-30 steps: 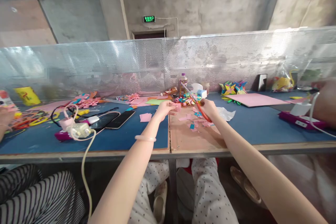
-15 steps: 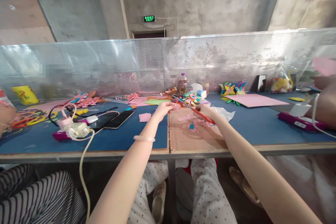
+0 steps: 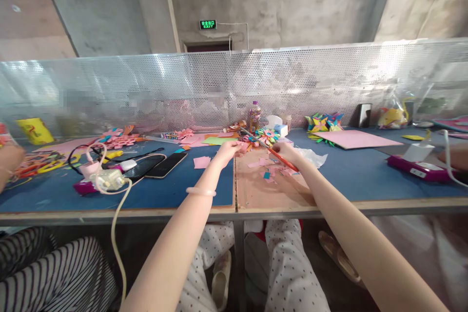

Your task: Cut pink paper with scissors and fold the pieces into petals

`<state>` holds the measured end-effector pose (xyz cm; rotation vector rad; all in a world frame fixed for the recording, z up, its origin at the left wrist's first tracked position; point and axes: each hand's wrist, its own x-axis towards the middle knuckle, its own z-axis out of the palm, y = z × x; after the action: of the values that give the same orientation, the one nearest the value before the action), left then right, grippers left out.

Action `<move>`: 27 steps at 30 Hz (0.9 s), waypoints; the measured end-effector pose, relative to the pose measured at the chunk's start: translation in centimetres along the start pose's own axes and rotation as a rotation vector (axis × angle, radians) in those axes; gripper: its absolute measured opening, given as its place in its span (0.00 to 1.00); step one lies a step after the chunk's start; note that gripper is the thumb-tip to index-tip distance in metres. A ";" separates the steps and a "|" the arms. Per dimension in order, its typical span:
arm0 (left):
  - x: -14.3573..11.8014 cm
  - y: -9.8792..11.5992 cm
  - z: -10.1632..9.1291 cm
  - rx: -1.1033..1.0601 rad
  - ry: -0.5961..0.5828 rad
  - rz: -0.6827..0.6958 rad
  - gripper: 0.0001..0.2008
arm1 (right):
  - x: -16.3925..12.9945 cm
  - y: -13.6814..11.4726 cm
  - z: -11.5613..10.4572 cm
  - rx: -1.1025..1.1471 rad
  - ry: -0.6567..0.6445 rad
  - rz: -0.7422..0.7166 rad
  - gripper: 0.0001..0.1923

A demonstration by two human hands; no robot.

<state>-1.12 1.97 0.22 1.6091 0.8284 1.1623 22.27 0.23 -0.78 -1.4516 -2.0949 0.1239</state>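
Observation:
My right hand (image 3: pixel 287 152) is closed round the orange handles of a pair of scissors (image 3: pixel 282 160), whose blades point up and to the left. My left hand (image 3: pixel 229 151) pinches a small piece of pink paper (image 3: pixel 243 146) just left of the blades. Whether the blades touch the paper I cannot tell. Below both hands, pink paper scraps (image 3: pixel 260 163) and a teal scrap (image 3: pixel 266 175) lie on the brown board (image 3: pixel 252 195). Behind the scissors is a multicoloured paper flower (image 3: pixel 268 137).
Phones (image 3: pixel 166 165) and a power strip with plugs (image 3: pixel 106 181) lie to the left. Pink sheets (image 3: pixel 358 139), a crumpled white wrapper (image 3: pixel 312 157) and another purple power strip (image 3: pixel 420 169) are to the right. A bottle (image 3: pixel 255 116) stands before the perforated metal screen (image 3: pixel 204 78).
The scissor blades have tipped slightly upward, and my hands stay in nearly the same place. At far right, a person's hand and the pink paper raised there have moved out of sight.

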 end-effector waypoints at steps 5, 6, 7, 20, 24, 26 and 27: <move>0.4 0.0 -0.3 0.085 0.089 0.063 0.11 | 0.0 0.0 -0.3 0.064 0.001 0.003 0.10; 0.4 0.1 -0.3 0.116 0.115 0.057 0.11 | 0.0 0.0 -0.3 0.071 -0.010 -0.011 0.10; 0.3 0.2 -0.3 0.144 0.142 0.049 0.11 | 0.0 0.1 -0.3 0.076 -0.022 -0.024 0.09; 0.8 0.1 -0.3 0.092 0.206 0.058 0.08 | -0.2 -0.2 0.7 0.080 -0.024 -0.027 0.11; 1.4 -0.6 -0.6 0.138 0.220 0.118 0.07 | -0.3 -0.2 1.0 0.021 0.033 -0.026 0.17; 1.7 -1.0 -0.7 0.135 0.224 0.144 0.06 | -0.4 -0.4 0.9 0.024 0.033 -0.005 0.20; 1.8 -1.1 -0.8 0.126 0.226 0.147 0.06 | -0.5 -0.4 0.9 0.029 0.030 0.003 0.21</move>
<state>-1.26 4.15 -0.22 1.6844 0.9571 1.4403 21.56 -0.12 -1.55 -1.4306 -2.0583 0.1321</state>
